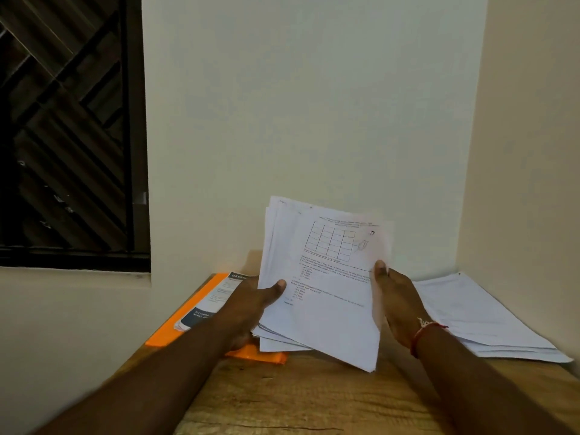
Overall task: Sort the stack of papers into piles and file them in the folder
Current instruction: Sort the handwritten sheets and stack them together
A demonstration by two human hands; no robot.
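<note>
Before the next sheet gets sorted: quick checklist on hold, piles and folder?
1. Left hand holds the held stack at its left edge: ok.
2. Right hand pinches the right edge, thumb on the front: ok.
3. Held stack squared up: not ok, lower sheets fan out at the bottom left.
4. Right pile lies flat on the table, apart from the hands: ok.
5. Orange folder free to open: not ok, a booklet lies on it.
6. Which pile the top sheet belongs to: cannot tell, print too small.
</note>
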